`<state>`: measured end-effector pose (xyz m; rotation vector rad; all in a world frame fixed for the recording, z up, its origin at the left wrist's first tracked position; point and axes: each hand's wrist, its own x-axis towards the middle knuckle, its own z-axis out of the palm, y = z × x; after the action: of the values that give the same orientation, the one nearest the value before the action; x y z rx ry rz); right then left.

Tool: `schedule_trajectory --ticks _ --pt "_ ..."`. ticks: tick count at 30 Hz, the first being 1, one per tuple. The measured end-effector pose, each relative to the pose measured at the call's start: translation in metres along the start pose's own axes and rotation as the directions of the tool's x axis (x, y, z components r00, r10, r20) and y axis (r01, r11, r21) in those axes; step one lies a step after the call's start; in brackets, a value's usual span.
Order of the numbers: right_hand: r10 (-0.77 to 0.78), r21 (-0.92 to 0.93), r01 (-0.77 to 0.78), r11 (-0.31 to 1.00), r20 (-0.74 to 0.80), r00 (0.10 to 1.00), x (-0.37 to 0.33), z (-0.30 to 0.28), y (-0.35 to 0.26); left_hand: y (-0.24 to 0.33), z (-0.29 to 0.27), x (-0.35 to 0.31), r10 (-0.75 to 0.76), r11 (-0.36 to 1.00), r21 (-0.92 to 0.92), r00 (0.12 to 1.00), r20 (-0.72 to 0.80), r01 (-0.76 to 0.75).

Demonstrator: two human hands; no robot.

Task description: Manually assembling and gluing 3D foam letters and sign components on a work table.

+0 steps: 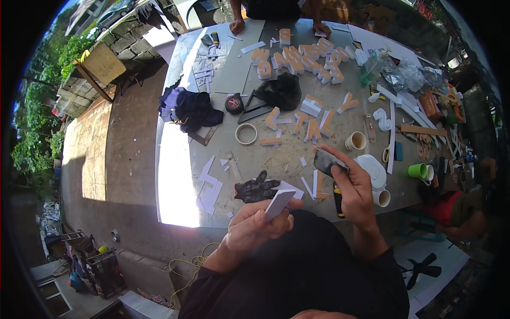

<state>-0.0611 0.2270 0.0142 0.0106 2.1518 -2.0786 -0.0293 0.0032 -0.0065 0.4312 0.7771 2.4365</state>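
One big grey table (265, 160), strip of hard sun down its left side, concrete floor (135, 159) and a block wall (127, 49) beyond. Left hand (254, 222): fingers closed around a white piece (279, 205), held up over the near edge. Right hand (355, 192): dark grey pad (329, 160) pinched between thumb and fingers, apart from the white piece. Black glove (256, 189) lies just past the left hand; yellow-and-black cutter (338, 200) just beside the right wrist, partly covered. Further out: tape roll (246, 134), tape measure (234, 104), black bag (281, 91), tan-faced letters (297, 59) crowding the far end. Co-worker's hand (237, 26) rests on the far edge.
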Motion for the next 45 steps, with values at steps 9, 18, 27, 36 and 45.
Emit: schedule_trajectory --ticks 9,18,27,36,45 --pt "-0.315 -0.154 0.312 0.938 0.004 0.949 -0.015 0.008 -0.024 -0.004 0.000 0.004 -0.015 0.999 0.037 0.999 -0.029 0.016" --pt "-0.588 -0.590 0.689 0.421 0.400 0.703 -0.014 0.024 -0.027 0.008 0.013 -0.006 0.051 0.748 0.659 0.981 -0.185 0.085" --pt "-0.620 -0.549 0.753 0.363 0.461 0.635 -0.010 0.031 -0.020 0.008 0.014 -0.007 0.114 0.703 0.709 0.977 -0.178 0.047" --pt "-0.106 -0.295 0.154 0.943 0.172 0.979 0.010 0.007 -0.015 0.010 0.009 -0.006 -0.012 0.921 0.386 0.994 -0.106 0.052" --pt "-0.675 -0.465 0.739 0.487 0.337 0.656 -0.001 -0.004 -0.007 0.011 0.011 0.002 -0.349 0.917 -0.257 0.927 -0.137 0.307"
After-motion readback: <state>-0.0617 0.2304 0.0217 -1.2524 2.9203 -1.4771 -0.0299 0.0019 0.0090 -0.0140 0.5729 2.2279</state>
